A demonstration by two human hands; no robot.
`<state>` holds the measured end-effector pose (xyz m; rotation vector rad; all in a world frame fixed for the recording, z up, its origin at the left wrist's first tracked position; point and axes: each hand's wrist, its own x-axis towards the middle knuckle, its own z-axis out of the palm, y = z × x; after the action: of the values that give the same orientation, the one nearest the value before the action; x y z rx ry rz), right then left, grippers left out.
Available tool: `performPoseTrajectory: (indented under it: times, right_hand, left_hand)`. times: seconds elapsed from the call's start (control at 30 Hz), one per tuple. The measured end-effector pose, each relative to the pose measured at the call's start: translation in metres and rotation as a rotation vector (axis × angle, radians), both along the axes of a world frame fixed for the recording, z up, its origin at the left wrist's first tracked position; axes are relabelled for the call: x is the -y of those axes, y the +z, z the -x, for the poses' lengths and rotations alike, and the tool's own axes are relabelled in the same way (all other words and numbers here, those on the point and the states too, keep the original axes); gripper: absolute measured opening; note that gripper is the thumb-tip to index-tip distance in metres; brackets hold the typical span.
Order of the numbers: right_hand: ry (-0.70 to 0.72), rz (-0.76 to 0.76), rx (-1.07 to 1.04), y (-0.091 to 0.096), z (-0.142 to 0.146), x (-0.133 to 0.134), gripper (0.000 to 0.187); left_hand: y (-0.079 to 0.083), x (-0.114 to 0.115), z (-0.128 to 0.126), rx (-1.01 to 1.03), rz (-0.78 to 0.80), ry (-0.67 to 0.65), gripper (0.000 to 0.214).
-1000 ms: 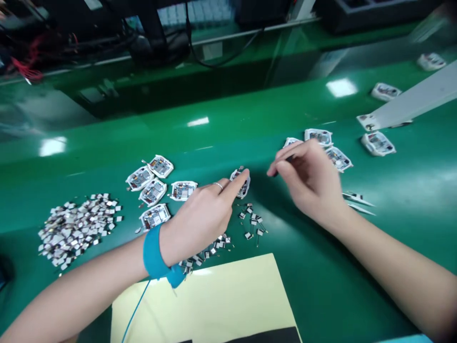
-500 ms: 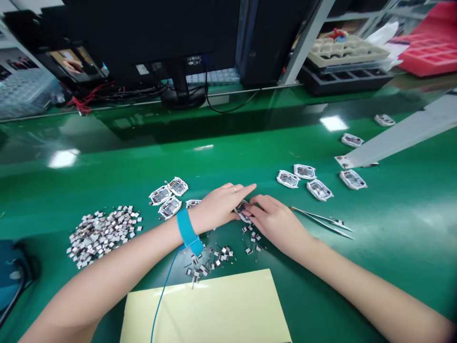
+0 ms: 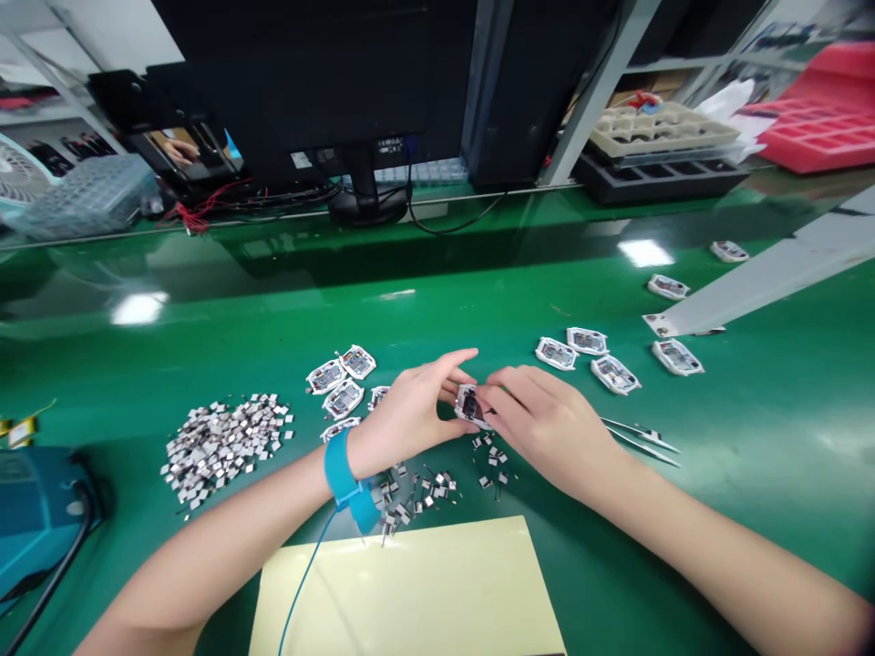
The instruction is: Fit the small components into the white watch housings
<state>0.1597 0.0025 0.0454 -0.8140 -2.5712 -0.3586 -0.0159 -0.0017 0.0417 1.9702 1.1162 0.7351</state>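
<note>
Head camera: pinches a small white-framed module (image 3: 470, 405) between fingertips of left hand (image 3: 410, 415) and right hand (image 3: 547, 424), just above the green tabletop (image 3: 752, 474); tweezers (image 3: 643, 435) just right of the right hand, loose metal clips (image 3: 420, 487) below the left.

Electronics assembly workshop: green conveyor belt (image 3: 478, 273), small circuit boards (image 3: 615, 374), component trays (image 3: 656, 128), antistatic wrist strap (image 3: 340, 465).

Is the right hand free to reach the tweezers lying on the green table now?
Probably yes: the tweezers lie just beside the right hand with nothing between, though it is busy holding the small module.
</note>
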Motion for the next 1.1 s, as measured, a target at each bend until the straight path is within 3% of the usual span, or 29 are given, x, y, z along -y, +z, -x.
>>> performPoseTrajectory:
  times: [0.23,0.57,0.83,1.1]
  right_hand:
    - [0.063,0.024,-0.124,0.008,0.011,-0.002,0.02]
    - [0.02,0.023,-0.321,0.018,0.014,0.009,0.019]
    - [0.025,0.43,-0.635,0.027,0.018,0.005,0.01]
    - [0.063,0.448,-0.617,0.036,0.018,0.01,0.01]
  left_hand:
    - [0.016,0.009,0.011,-0.01,-0.01,0.009,0.072]
    - [0.02,0.021,0.005,0.121,-0.07,0.139,0.063]
    - [0.025,0.032,0.005,0.345,-0.025,0.172,0.061]
    - [0.025,0.037,0.003,0.399,0.001,0.212,0.06]
